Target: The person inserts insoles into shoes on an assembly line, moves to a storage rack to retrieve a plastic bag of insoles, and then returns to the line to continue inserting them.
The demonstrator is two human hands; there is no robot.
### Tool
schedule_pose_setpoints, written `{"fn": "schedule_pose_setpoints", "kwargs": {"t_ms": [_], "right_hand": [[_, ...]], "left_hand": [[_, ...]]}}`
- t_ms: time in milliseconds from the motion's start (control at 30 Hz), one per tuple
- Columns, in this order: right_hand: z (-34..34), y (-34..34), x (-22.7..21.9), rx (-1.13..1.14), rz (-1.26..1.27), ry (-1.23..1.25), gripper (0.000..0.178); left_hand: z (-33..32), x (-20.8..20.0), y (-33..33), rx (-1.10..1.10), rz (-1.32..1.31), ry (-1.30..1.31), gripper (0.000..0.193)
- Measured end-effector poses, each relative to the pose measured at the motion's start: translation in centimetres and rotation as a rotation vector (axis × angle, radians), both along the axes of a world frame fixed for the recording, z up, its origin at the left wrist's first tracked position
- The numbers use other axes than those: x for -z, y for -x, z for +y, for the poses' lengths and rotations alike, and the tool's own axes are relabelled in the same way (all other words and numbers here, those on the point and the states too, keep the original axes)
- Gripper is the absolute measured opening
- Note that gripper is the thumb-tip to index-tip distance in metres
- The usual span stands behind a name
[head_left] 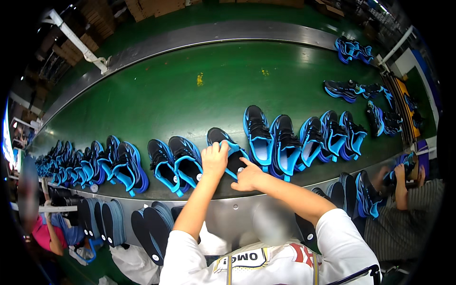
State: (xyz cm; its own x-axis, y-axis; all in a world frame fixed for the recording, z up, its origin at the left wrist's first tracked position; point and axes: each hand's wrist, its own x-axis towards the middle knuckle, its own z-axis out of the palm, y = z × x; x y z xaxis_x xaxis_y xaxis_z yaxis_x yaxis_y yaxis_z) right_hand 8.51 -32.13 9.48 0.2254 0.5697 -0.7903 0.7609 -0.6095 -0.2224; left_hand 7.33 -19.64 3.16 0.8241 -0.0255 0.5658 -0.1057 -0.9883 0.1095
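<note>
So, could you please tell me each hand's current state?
Left hand: on a blue-black shoe, grip unclear.
Right hand: at its black insole, grip unclear.

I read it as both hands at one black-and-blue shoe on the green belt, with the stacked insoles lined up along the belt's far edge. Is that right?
Not quite: the head view shows the stacked insoles along the near edge, on the person's side. The left hand and right hand are at one black-and-blue shoe on the green belt.
</note>
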Motion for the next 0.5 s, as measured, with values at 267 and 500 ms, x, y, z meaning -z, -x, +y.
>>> {"fn": "schedule_pose_setpoints", "kwargs": {"t_ms": [267, 500], "right_hand": [[-11.8, 3.2, 0.8, 0.633, -0.868, -0.623, 0.045], [-11.7, -0.3, 1.7, 0.892, -0.632, -0.241, 0.032]], "left_hand": [[1.4, -1.1, -0.5, 0.142, 0.516, 0.16, 0.035], [1.1, -0.7, -0.7, 0.201, 0.559, -0.086, 0.019]]}}
